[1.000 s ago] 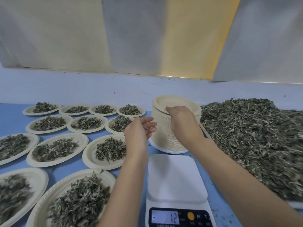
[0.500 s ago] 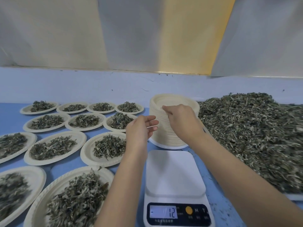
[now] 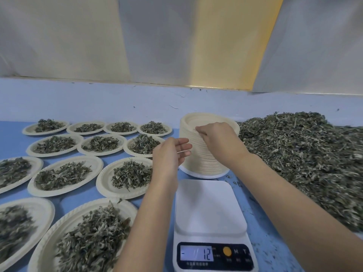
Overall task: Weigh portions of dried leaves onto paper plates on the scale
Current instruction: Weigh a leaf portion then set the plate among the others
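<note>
**A fresh plate is being taken from the stack; the scale sits bare**

The right hand (image 3: 218, 142) curls over the near edge of the stack of paper plates (image 3: 196, 161), fingertips pinching the rim of the top plate (image 3: 206, 119), apparently to peel one loose. The left hand (image 3: 169, 156) is held beside the stack with fingers straight and loosely spread, gripping nothing. Whether it touches the stack cannot be told; it looks placed to steady it.

The scale (image 3: 210, 205) stands just in front of the stack, its platform bare. The pile of dried leaves (image 3: 304, 154) lies heaped on the right, within easy reach. Filled plates (image 3: 97, 164) are parked in rows on the left of the counter (image 3: 11, 138), out of the way.

The display (image 3: 197, 254) reads minus 12, and the letters M and T sit beside an orange button (image 3: 227, 251). The small print beneath is unreadable.
</note>
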### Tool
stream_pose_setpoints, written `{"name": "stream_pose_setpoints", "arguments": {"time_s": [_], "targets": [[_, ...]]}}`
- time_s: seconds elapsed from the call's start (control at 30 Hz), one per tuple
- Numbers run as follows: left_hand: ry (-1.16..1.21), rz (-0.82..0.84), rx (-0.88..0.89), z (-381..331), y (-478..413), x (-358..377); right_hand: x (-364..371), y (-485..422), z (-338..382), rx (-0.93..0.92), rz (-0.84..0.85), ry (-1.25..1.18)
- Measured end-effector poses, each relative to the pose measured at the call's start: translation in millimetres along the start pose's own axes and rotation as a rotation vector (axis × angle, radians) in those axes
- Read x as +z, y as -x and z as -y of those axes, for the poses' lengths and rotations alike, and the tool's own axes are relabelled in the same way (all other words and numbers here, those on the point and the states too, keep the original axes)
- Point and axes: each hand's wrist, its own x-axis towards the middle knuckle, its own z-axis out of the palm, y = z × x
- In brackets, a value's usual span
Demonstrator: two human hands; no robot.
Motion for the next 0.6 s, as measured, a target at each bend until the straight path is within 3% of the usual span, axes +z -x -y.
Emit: {"name": "stream_pose_setpoints", "arguments": {"time_s": [0.13,0.4,0.6], "targets": [[-0.006,-0.002,-0.001,0,0,0,4,2,1,-0.002,-0.052,0.004],[-0.004,-0.007,-0.011,4,0,3,10,7,0,-0.071,-0.315,-0.075],[0.043,-0.063,0.109,6,-4,4,5,22,14,-0.38,-0.557,-0.082]]}}
